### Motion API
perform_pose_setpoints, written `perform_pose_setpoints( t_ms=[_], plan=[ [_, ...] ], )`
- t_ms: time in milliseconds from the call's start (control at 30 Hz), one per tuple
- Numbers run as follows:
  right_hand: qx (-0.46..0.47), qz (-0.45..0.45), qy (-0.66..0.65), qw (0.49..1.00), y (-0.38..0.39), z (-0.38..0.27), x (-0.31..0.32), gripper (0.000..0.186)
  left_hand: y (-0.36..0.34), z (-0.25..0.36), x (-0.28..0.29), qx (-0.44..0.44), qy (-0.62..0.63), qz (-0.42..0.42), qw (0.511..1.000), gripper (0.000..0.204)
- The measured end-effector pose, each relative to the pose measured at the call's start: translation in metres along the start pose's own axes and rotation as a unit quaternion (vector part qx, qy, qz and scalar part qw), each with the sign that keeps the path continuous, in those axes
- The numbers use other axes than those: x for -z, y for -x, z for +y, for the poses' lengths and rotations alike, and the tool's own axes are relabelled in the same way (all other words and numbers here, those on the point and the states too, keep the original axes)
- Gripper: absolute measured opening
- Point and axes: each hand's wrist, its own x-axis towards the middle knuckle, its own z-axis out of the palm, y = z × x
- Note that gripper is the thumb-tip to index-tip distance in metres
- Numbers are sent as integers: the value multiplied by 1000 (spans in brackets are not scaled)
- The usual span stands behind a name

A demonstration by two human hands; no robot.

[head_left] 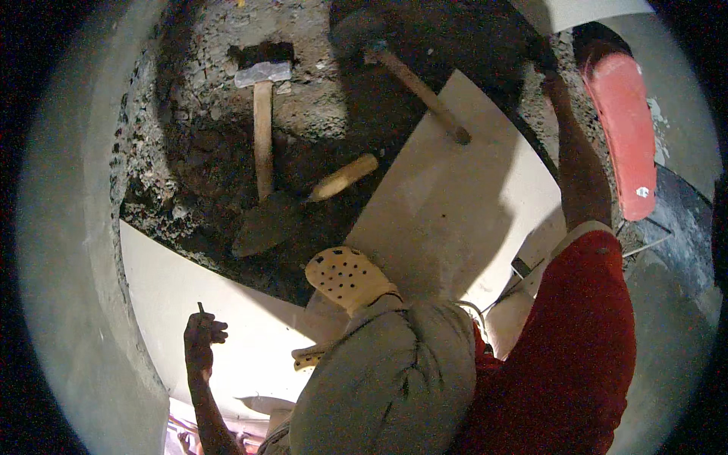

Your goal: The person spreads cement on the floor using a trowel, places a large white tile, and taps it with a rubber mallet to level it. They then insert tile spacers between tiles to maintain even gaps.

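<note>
My left hand [200, 345] is raised at the lower left, over pale tile. Its fingers are curled closed around a short thin stick-like thing [200, 307], whose kind I cannot make out. My right arm, in a red sleeve, reaches far forward to the upper right. There my right hand [550, 74] is dark and its fingers are lost in shadow, beside rough ground. A hammer [262, 114] with a wooden handle lies on the rubble, its handle end by a trowel [265, 224]. The trowel's wooden grip points right. A second wooden-handled tool [428, 98] rests partly on a large tile [447, 197], its head in shadow.
My foot in a beige clog [349, 277] stands at the tile's near edge. A long red curved piece [622, 133] lies at the right along a grey wall. Broken, pitted ground [197, 98] spreads beside the left wall [83, 227]. Strong shadows cross the middle.
</note>
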Motion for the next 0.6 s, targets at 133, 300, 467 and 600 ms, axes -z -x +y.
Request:
perform_pose_setpoints(
  t_ms=[133, 300, 467, 600],
  plan=[
    [3, -22, 16, 1000, -18, -8, 4, 34, 8, -12, 27, 14, -33, 12, 999, 36],
    [60, 19, 41, 997, -13, -23, 15, 32, 17, -30, 32, 6, -44, 27, 999, 46],
    [276, 161, 65, 946, 15, -69, 38, 31, 22, -44, 19, -2, -15, 2, 1000, 52],
    [471, 116, 35, 874, 17, -91, 27, 32, 21, -43, 10, -19, 12, -32, 999, 47]
  ],
)
